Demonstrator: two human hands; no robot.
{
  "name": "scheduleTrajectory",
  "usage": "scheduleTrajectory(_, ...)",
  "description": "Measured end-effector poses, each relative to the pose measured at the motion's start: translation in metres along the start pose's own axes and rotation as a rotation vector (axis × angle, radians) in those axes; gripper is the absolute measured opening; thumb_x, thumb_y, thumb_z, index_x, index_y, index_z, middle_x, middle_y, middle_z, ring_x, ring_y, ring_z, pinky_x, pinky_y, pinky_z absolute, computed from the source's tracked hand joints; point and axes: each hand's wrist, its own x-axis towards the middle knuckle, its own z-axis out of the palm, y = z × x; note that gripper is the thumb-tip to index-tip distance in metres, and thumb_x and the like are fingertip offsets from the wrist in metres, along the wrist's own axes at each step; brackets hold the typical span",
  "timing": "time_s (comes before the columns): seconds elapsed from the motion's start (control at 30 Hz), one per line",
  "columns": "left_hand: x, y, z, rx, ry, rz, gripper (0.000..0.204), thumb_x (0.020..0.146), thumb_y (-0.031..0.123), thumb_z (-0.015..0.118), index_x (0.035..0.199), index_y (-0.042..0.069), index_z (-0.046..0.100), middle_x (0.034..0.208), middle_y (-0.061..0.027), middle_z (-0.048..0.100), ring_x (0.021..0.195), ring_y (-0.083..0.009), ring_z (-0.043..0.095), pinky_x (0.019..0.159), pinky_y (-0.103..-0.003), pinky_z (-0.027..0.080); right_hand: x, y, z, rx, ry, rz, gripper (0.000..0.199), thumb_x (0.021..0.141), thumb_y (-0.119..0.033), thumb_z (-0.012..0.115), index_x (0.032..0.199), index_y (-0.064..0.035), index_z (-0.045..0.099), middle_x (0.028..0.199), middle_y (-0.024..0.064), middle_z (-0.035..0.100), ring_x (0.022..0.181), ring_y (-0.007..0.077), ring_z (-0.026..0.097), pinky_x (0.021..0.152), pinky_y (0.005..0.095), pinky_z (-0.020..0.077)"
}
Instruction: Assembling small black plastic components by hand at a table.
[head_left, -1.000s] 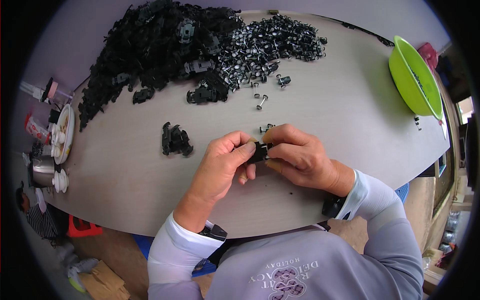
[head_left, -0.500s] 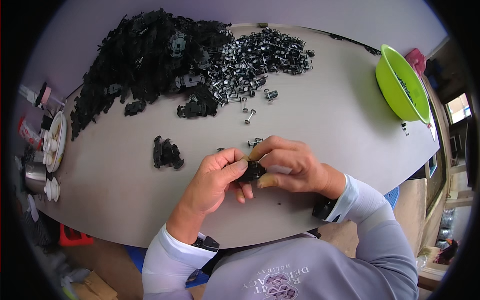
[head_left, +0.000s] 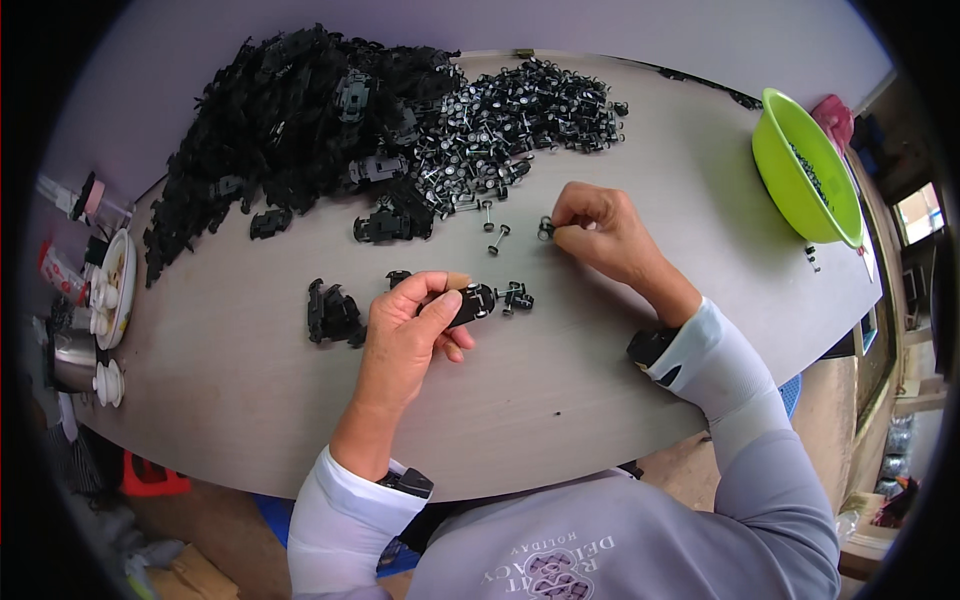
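My left hand (head_left: 408, 325) is closed around a black toy car chassis (head_left: 474, 303), thumb on top, with small bright metal bits showing on its face. To the right of the chassis lie a few toy wheel axles (head_left: 515, 297), thin metal rods with black wheels. Farther out and to the right, my right hand (head_left: 605, 232) pinches another toy wheel axle (head_left: 546, 228) just above or on the table; its fingertips partly cover it. More black chassis (head_left: 335, 312) rest left of my left hand, and another black piece (head_left: 397, 278) shows just beyond it.
A big heap of black chassis (head_left: 280, 120) stands at the far left, against a pile of wheel axles (head_left: 500, 125). Two loose axles (head_left: 497, 238) lie before the pile. At the far right is a green basin (head_left: 805, 170). A plate (head_left: 118, 285) and white lids sit at the left edge.
My right hand has left the chassis and moved away to the far right, and now pinches a wheel axle. My left hand has shifted slightly left and away from me with the chassis.
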Motion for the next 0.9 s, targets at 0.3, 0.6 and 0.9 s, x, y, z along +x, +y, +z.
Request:
scheduleTrajectory(0.3,-0.005,0.003,0.006,-0.021,-0.102,-0.116,0.022,0.095,0.014,0.057,0.109,-0.002,0.062,0.086,-0.0067,0.066,0.059,-0.0127,0.064,0.048,-0.022,0.051,-0.004,-0.017,-0.009,0.061,-0.286,0.443,0.018,0.07,-0.016,0.06,0.066,0.0019,0.062,0.056,0.0078,0.058,0.055,0.0138,0.056,0.052,0.0277,0.0431)
scheduleTrajectory(0.6,-0.006,0.003,0.007,-0.013,-0.104,-0.134,0.021,0.093,0.012,0.059,0.108,-0.002,0.062,0.086,-0.0078,0.066,0.059,-0.0133,0.065,0.048,-0.022,0.052,-0.004,0.006,-0.014,-0.299,-0.041,0.175,0.023,0.076,-0.021,0.065,0.073,0.0023,0.064,0.058,0.0122,0.06,0.054,0.0224,0.057,0.055,0.0349,0.0459)
scheduleTrajectory(0.9,-0.006,0.003,0.008,-0.028,-0.145,-0.156,0.022,0.094,0.015,0.059,0.108,-0.002,0.062,0.087,-0.0086,0.066,0.061,-0.0142,0.065,0.049,-0.023,0.053,0.011,0.023,-0.008,-0.406,0.056,-0.45,0.015,0.075,-0.004,0.068,0.088,0.0018,0.062,0.084,0.0091,0.06,0.067,0.0239,0.059,0.06,0.0333,0.047)
